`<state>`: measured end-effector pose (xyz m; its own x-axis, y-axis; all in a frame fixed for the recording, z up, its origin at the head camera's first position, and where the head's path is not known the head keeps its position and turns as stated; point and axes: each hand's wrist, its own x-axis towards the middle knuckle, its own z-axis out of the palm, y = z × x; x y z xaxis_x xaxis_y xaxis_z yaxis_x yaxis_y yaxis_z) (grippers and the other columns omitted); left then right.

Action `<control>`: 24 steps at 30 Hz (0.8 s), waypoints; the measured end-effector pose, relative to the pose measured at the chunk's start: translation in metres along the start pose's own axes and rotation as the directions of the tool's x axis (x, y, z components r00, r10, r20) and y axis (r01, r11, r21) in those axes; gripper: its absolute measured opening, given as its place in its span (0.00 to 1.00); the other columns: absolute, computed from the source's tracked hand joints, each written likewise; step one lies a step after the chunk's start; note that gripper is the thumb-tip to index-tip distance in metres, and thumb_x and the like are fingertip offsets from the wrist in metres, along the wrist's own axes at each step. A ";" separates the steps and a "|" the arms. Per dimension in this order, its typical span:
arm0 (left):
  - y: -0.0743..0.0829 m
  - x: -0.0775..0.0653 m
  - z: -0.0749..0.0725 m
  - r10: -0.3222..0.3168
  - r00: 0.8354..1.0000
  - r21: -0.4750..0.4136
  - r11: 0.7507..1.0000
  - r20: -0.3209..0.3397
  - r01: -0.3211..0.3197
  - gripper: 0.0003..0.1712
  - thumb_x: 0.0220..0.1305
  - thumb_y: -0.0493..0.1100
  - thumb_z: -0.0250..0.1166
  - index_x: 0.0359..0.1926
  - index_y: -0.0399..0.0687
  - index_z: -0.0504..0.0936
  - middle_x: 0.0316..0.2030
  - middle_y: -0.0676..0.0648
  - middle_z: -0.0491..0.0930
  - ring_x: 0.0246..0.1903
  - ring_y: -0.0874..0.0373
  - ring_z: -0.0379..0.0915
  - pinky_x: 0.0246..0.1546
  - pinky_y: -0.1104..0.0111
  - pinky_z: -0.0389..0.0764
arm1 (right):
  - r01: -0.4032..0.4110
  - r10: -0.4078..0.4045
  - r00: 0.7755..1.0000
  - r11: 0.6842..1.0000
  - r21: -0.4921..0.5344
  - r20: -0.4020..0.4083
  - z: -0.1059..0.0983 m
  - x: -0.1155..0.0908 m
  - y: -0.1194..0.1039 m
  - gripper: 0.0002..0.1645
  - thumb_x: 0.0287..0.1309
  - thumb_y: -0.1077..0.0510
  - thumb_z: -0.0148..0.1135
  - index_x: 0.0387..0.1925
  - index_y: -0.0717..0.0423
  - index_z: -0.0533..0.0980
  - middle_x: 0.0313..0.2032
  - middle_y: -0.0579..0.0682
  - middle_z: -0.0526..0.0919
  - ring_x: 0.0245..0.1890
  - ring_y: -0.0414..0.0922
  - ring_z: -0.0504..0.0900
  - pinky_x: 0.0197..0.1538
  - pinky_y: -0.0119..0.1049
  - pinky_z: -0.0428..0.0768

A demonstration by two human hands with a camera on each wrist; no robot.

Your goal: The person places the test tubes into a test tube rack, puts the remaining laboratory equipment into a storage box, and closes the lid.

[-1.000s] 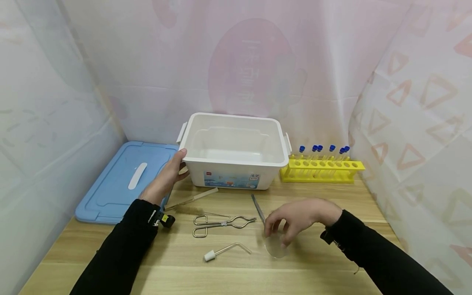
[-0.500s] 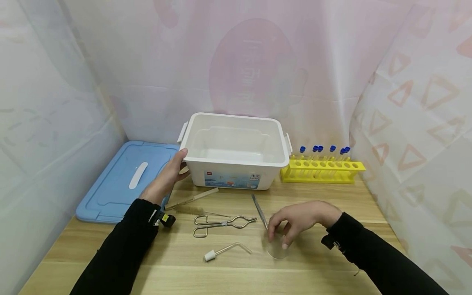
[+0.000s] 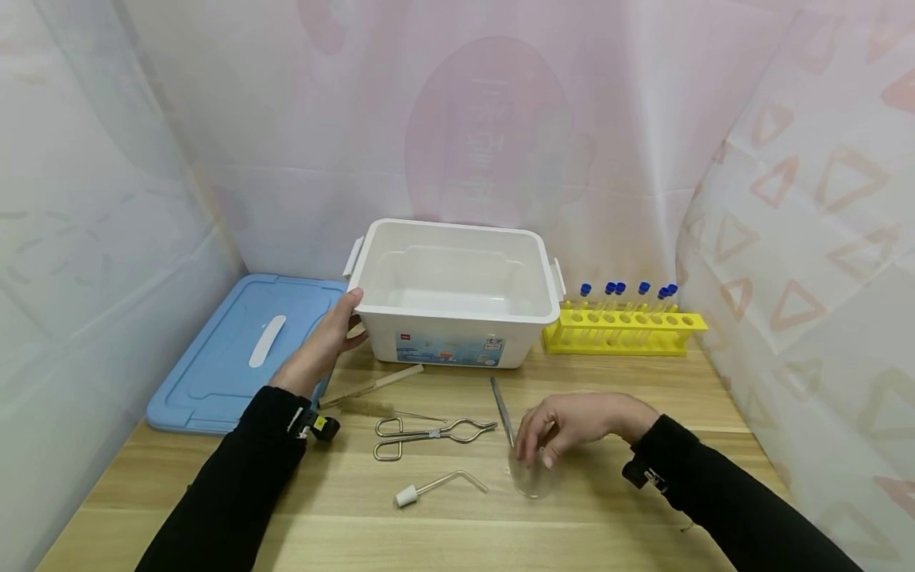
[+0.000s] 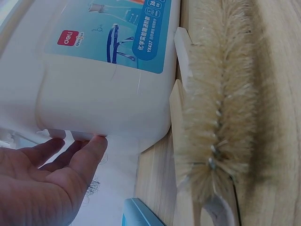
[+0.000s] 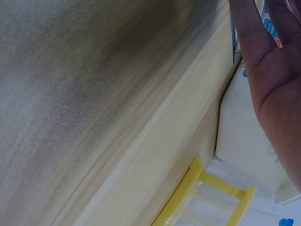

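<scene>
My right hand [image 3: 572, 425] bends over a clear round glass dish [image 3: 532, 481] on the table, fingers and thumb at its far edge. Those fingers partly hide the dish and the near end of a slim grey metal tool [image 3: 502, 409]. In the right wrist view the fingertips are cut off. My left hand [image 3: 320, 342] rests against the left side of a white plastic box [image 3: 450, 338], thumb by the rim corner. In the left wrist view its extended fingertips touch the box's side. Crucible tongs [image 3: 429, 434] and a bent glass tube [image 3: 446, 481] with a white stopper lie between the hands.
A blue lid [image 3: 229, 357] lies at the left. Before the box are a wooden test-tube holder [image 3: 389, 380] and a bristle brush [image 4: 221, 94]. A yellow rack [image 3: 622, 343] with several blue-capped tubes stands at the back right, close to the box.
My right hand and the glass dish have shifted slightly, first right and then back left. The grey tool's near end has moved a little. My left hand and the box stay put.
</scene>
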<state>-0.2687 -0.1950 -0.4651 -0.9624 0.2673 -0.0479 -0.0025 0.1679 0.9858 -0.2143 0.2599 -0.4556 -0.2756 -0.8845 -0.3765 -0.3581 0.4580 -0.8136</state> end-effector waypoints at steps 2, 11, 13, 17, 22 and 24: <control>0.000 0.000 0.000 0.002 1.000 0.002 1.000 0.000 -0.002 0.51 0.91 0.76 0.39 0.99 0.62 0.38 0.98 0.38 0.37 0.98 0.33 0.36 0.97 0.29 0.57 | 0.011 -0.011 1.000 1.000 0.001 -0.010 -0.001 -0.001 0.003 0.13 0.78 0.61 0.74 0.57 0.61 0.94 0.68 0.59 0.93 0.73 0.41 0.88 0.83 0.35 0.83; -0.001 0.000 0.000 0.007 1.000 0.002 1.000 0.002 -0.007 0.51 0.92 0.76 0.39 0.99 0.63 0.38 0.98 0.38 0.37 0.98 0.33 0.36 0.97 0.30 0.57 | 0.087 -0.097 0.991 0.990 -0.107 -0.090 -0.006 -0.002 0.004 0.15 0.87 0.56 0.65 0.58 0.56 0.94 0.63 0.55 0.95 0.68 0.41 0.91 0.78 0.36 0.89; -0.001 0.000 0.000 0.008 1.000 0.003 1.000 0.002 -0.008 0.51 0.92 0.76 0.39 0.99 0.63 0.38 0.98 0.38 0.37 0.98 0.33 0.36 0.97 0.30 0.57 | 0.094 -0.106 0.989 0.989 -0.114 -0.100 -0.008 -0.003 0.001 0.15 0.87 0.56 0.65 0.57 0.56 0.94 0.63 0.55 0.96 0.67 0.40 0.91 0.77 0.36 0.89; -0.002 0.000 0.000 0.005 1.000 0.001 1.000 0.001 -0.005 0.51 0.92 0.76 0.39 0.99 0.63 0.38 0.98 0.38 0.37 0.98 0.33 0.36 0.97 0.30 0.58 | 0.088 -0.104 0.985 0.990 -0.114 -0.137 -0.011 -0.004 -0.010 0.14 0.87 0.54 0.66 0.57 0.54 0.94 0.61 0.54 0.96 0.65 0.38 0.90 0.75 0.37 0.91; -0.002 0.001 -0.001 0.005 1.000 0.000 1.000 0.002 -0.005 0.51 0.92 0.76 0.39 0.99 0.62 0.39 0.98 0.38 0.37 0.98 0.33 0.36 0.97 0.30 0.58 | 0.100 -0.123 0.974 0.986 -0.131 -0.189 -0.019 -0.009 -0.023 0.13 0.87 0.56 0.66 0.55 0.52 0.94 0.59 0.52 0.96 0.64 0.38 0.90 0.74 0.38 0.92; -0.002 0.001 -0.001 0.003 1.000 0.001 1.000 0.004 -0.003 0.50 0.92 0.76 0.38 0.99 0.62 0.39 0.98 0.38 0.37 0.98 0.32 0.36 0.97 0.30 0.58 | 0.116 -0.142 0.968 0.984 -0.136 -0.206 -0.022 -0.010 -0.027 0.12 0.87 0.58 0.65 0.55 0.51 0.94 0.59 0.53 0.96 0.63 0.38 0.90 0.72 0.38 0.93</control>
<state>-0.2697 -0.1958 -0.4672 -0.9613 0.2716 -0.0456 0.0007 0.1681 0.9858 -0.2213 0.2586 -0.4200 -0.3998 -0.9030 -0.1576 -0.5053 0.3606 -0.7840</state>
